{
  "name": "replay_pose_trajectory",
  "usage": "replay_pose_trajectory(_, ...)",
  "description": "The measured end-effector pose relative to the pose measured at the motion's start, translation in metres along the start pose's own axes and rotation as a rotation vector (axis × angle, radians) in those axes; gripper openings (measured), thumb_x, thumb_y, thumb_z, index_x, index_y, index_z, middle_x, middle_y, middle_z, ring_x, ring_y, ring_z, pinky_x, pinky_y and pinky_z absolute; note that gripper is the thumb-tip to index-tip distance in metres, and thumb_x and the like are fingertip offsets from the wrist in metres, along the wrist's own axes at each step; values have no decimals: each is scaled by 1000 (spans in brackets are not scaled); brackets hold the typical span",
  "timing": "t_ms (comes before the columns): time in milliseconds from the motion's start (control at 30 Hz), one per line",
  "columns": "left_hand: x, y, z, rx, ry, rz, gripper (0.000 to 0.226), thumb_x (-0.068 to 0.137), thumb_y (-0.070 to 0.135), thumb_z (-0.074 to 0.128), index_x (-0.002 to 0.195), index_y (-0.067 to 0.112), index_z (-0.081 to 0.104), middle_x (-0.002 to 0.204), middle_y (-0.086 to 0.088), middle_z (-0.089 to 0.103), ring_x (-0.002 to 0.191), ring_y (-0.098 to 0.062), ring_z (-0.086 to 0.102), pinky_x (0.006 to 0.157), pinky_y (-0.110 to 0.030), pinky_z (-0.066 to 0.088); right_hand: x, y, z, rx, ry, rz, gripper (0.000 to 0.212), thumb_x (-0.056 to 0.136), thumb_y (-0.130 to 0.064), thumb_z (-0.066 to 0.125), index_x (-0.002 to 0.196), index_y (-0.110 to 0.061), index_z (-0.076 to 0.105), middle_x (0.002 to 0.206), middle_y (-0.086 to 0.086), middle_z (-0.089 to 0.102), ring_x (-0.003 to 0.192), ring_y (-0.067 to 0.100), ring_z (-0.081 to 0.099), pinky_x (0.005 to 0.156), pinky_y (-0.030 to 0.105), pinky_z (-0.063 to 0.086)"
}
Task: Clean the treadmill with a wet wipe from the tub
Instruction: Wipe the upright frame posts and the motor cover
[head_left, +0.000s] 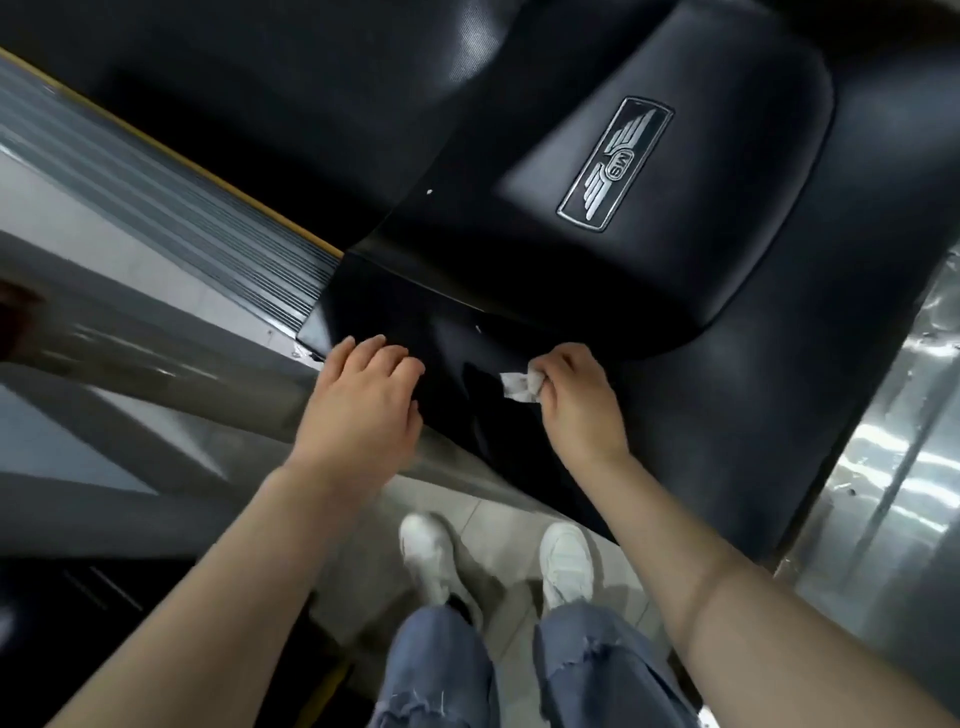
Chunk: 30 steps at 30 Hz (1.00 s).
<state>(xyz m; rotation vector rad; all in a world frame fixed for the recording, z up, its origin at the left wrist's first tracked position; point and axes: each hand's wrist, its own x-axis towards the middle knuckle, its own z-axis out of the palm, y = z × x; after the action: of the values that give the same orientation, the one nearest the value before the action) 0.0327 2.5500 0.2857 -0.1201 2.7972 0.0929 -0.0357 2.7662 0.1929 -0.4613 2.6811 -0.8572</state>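
The treadmill's black motor cover (649, 249) fills the upper middle, with a silver winged badge (615, 163) on its raised hump. My right hand (576, 400) is shut on a crumpled white wet wipe (519, 386) and presses it against the cover's glossy near edge. Left of it, my left hand (363, 400) rests flat on the same edge, fingers slightly spread and holding nothing. The wipe tub is out of view.
A ribbed grey side rail (171, 218) with a yellow strip runs along the left. A grey upright (156, 384) crosses under my left hand. Shiny metal plates (883, 467) lie at the right. My white shoes (431, 556) stand on pale floor tiles below.
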Motion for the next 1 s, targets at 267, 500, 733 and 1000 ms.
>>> replay_pose_trajectory(267,96,-67,-35,313,-441,-101,56,92,24,54,145,18,35,144,-9,44,135,-34,38,105,-47,39,21,-33,60,-190,-476,-593,27,98,-21,48,116,-9,66,121,7,64,118,22,58,101,39,44)
replay_pose_trajectory(500,185,-135,-16,484,-625,-65,63,93,21,50,151,14,28,150,-16,39,135,-41,40,110,-51,39,91,-48,58,-51,10,-166,35,93,-18,34,110,-14,64,129,6,59,128,28,50,108,37,41)
replay_pose_trajectory(733,197,-171,16,461,-708,-149,72,91,4,46,157,14,16,161,-16,19,141,-42,35,112,-50,37,65,-66,109,-372,-347,-706,50,95,-19,29,135,-8,57,145,9,52,134,26,48,116,40,28)
replay_pose_trajectory(1000,197,-184,32,182,-673,-283,90,92,-5,41,157,28,-12,164,-12,-19,147,-43,23,114,-48,35,122,-128,157,-595,-287,-607,59,96,-22,27,154,-10,27,161,10,21,150,29,17,121,45,6)
